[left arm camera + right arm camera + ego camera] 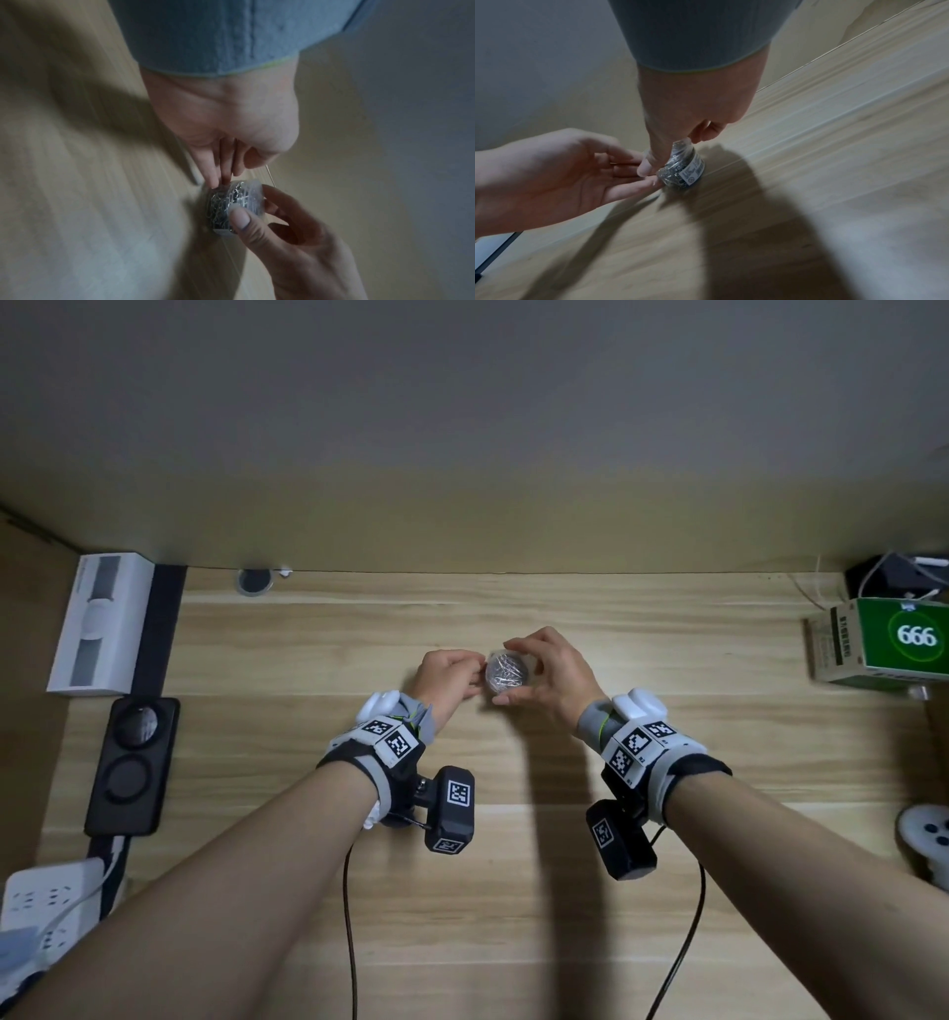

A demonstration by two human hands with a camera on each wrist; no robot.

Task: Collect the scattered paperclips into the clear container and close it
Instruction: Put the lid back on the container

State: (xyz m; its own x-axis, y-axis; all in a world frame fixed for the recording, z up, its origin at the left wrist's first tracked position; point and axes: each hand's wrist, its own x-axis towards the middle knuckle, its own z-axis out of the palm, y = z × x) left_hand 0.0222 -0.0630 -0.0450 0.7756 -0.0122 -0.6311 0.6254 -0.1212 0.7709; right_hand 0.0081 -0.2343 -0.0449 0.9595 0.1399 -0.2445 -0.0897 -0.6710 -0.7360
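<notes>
The clear round container (507, 672), packed with silver paperclips, sits tilted low over the middle of the wooden desk (513, 865). My right hand (544, 670) grips it, thumb (240, 219) on the near side and fingers over the far side. The container (682, 168) carries a white label on its wall. My left hand (452, 677) is at its left, fingers (628, 172) held fairly straight with their tips touching the container (233, 203). Whether a lid is on it I cannot tell. No loose paperclips show on the desk.
A white box (100, 624), a black pad (133, 762) and a power strip (46, 901) line the left edge. A green "666" box (893, 639) and a white controller (924, 834) sit at the right. A round ring (254, 581) lies by the back wall.
</notes>
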